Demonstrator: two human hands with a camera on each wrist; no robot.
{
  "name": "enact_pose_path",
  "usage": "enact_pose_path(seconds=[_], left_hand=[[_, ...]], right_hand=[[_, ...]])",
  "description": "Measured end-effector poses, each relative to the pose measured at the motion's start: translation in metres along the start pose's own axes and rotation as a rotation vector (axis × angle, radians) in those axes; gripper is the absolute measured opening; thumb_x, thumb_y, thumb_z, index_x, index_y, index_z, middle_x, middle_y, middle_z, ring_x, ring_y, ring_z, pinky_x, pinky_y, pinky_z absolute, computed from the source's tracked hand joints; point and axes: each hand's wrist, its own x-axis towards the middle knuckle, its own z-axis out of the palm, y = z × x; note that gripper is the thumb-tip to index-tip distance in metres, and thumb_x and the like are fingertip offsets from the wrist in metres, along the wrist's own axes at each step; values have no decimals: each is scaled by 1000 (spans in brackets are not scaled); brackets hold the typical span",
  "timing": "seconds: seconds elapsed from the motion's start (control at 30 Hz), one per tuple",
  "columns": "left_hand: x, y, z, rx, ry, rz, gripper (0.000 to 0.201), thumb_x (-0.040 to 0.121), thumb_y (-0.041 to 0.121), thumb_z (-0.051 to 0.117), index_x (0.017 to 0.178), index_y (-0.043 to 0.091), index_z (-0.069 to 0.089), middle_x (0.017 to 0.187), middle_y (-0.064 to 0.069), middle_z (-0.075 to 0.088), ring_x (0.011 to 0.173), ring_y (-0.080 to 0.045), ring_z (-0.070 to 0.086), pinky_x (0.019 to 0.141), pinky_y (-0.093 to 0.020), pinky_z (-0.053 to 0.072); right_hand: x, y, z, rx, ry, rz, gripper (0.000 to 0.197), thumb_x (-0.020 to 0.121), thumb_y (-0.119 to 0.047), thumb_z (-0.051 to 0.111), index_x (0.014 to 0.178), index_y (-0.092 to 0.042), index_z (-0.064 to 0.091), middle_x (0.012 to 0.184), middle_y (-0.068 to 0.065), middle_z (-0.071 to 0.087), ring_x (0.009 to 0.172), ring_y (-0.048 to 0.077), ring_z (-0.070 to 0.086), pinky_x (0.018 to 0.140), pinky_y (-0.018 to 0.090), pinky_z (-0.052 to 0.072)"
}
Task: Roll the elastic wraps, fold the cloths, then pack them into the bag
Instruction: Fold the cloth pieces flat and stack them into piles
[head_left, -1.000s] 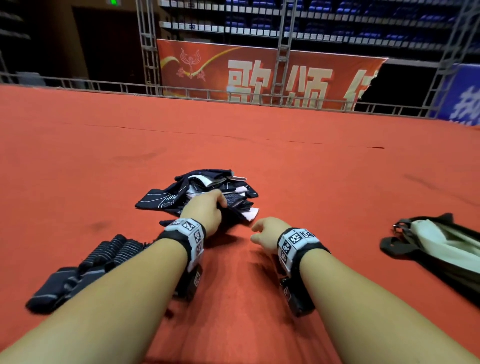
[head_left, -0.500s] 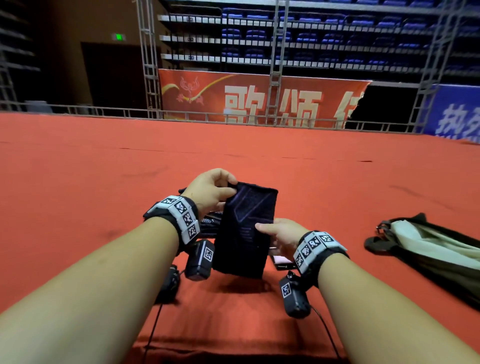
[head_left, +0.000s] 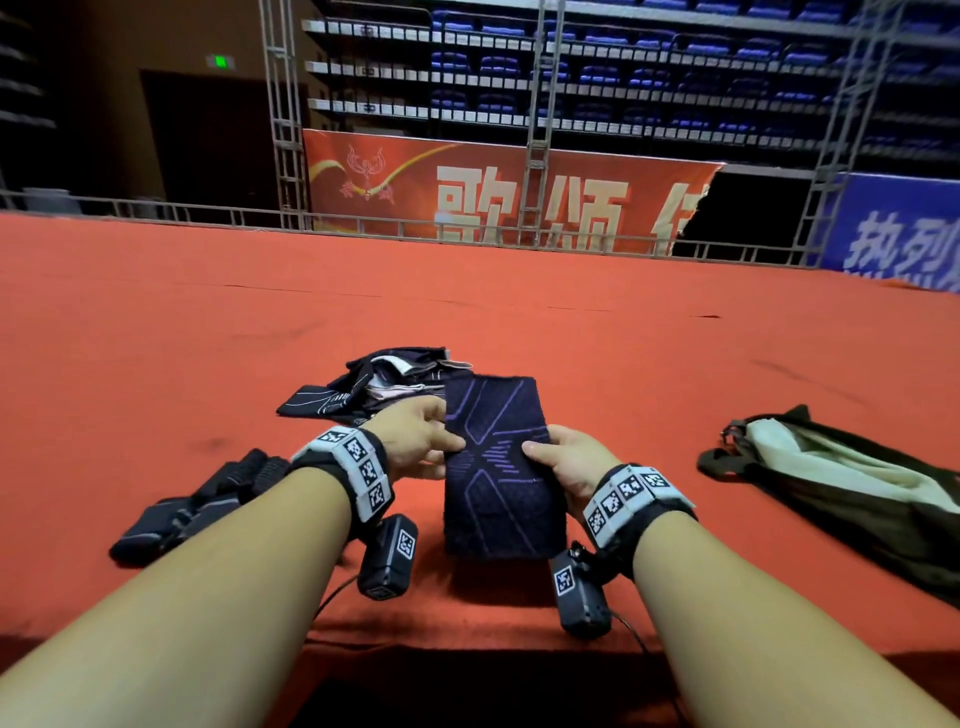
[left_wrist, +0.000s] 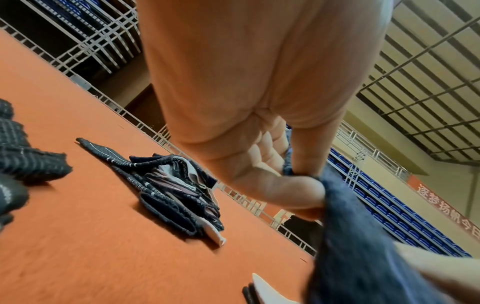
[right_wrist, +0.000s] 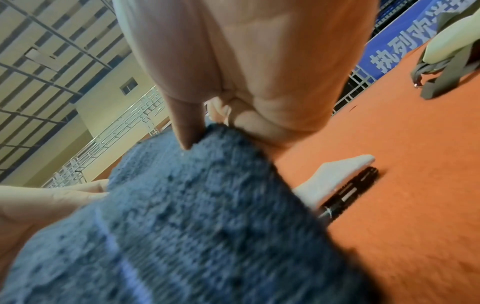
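One dark cloth (head_left: 498, 467) with purple lines hangs upright between the two hands, lifted off the red surface (head_left: 156, 338). The left hand (head_left: 415, 441) pinches its left edge between thumb and curled fingers, and the right hand (head_left: 563, 462) grips its right edge, thumb on the front face. In the left wrist view the thumb (left_wrist: 293, 193) presses the fabric against the fingers; in the right wrist view the cloth fills the lower frame, blurred. One pile (head_left: 379, 384) of dark and white cloths lies just beyond the hands; how many pieces it holds cannot be told. One heap of black ribbed wraps (head_left: 202, 509) lies to the left, near the left forearm, at least two pieces, the exact count unclear. One olive bag (head_left: 841, 483) with a pale lining lies well apart on the right. One small white-and-black item (right_wrist: 340, 183) rests on the surface just beside the held cloth. Compared with half a second ago, the cloth shows its patterned face to the head camera, both hands hold it at mid-height rather than near the top, and the pile and wraps are back in sight.
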Motion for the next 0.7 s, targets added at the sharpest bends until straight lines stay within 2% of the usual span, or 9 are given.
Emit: enact_pose_path(seconds=[0.07, 0.1, 0.13, 0.23, 0.33, 0.4, 0.47, 0.57, 0.7], left_hand=[[5, -7, 0, -30, 81, -8, 25, 93, -10, 57, 110, 8, 55, 61, 3, 55, 43, -9, 50, 54, -31, 55], [7, -14, -2, -17, 140, -38, 27, 94, -11, 54, 111, 9, 52, 65, -2, 56, 44, -12, 49, 53, -30, 53], [11, -23, -5, 14, 177, -75, 28, 94, -11, 52, 112, 10, 49, 65, -5, 54, 45, -15, 45, 50, -29, 48], [12, -52, -12, 277, 98, -163, 27, 92, -13, 46, 103, 10, 55, 54, -3, 53, 42, -16, 42, 49, -21, 39], [13, -71, -11, 616, -45, -168, 28, 81, -5, 60, 87, 20, 70, 71, -1, 67, 57, -18, 60, 58, -28, 53], [15, -81, -5, 721, -135, -156, 30, 78, -3, 65, 89, 24, 73, 70, 4, 66, 58, -12, 60, 58, -21, 52], [19, -87, 2, 796, -219, -127, 36, 82, -3, 66, 97, 30, 72, 68, 10, 59, 59, -7, 54, 59, -15, 44], [27, -95, 5, 815, -270, -145, 42, 82, -3, 68, 106, 31, 71, 76, 10, 57, 73, -10, 53, 70, -18, 43], [36, -101, -5, 694, -306, -193, 42, 82, -6, 69, 102, 31, 69, 77, 7, 61, 68, -12, 55, 70, -22, 47]], right_hand=[[-3, 7, 3, 7, 44, 78, 8, 95, -4, 59, 100, -4, 65, 91, 19, 73, 73, 30, 73, 65, 45, 62], [-6, 11, 4, -44, 47, 126, 7, 94, -1, 58, 92, -5, 63, 78, 17, 69, 58, 26, 69, 54, 37, 58], [-6, 19, 5, -134, 48, 171, 9, 88, 0, 61, 83, -7, 62, 66, 14, 63, 48, 24, 62, 51, 34, 53], [-3, 44, -1, -444, 1, 238, 15, 70, -4, 65, 74, -15, 57, 61, 12, 55, 54, 26, 56, 59, 39, 46], [4, 58, -6, -605, -41, 203, 26, 83, 0, 57, 83, -24, 66, 74, 3, 65, 66, 24, 63, 68, 38, 58], [3, 60, -9, -652, -62, 194, 33, 84, 2, 55, 88, -25, 73, 75, -4, 66, 67, 14, 61, 67, 24, 55], [1, 64, -14, -732, -109, 195, 38, 84, 2, 56, 89, -30, 76, 85, -11, 69, 79, 7, 63, 67, 14, 47], [3, 74, -21, -756, -153, 195, 44, 78, 5, 59, 83, -35, 74, 96, -13, 72, 97, 12, 67, 79, 16, 49], [7, 80, -29, -715, -242, 168, 45, 77, 10, 65, 98, -29, 73, 95, -7, 69, 88, 10, 62, 76, 14, 48]])
